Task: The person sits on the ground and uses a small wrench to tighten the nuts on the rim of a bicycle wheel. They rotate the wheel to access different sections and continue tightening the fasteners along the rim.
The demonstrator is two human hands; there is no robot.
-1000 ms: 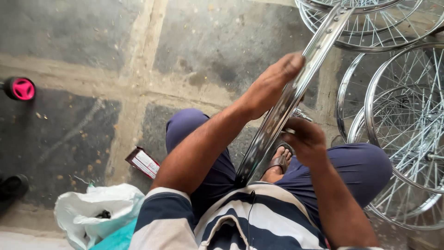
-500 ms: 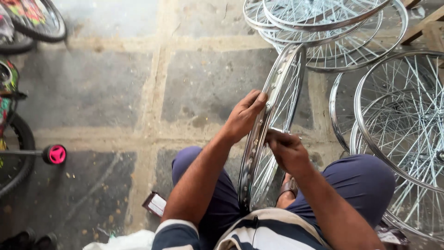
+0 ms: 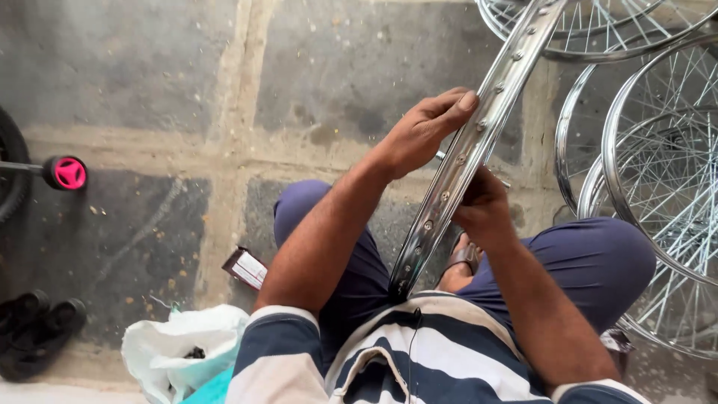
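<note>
Left hand (image 3: 422, 131) fingers curled on bare wheel rim (image 3: 464, 161), frame centre; right hand (image 3: 482, 206) pinches rim. Spoke-fitting step, judged; next needs hole alignment.

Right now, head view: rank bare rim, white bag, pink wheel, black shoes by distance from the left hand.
1. Bare rim: under the left hand.
2. White bag: lower left, by the knee.
3. Pink wheel: far left.
4. Black shoes: bottom-left corner.
</note>
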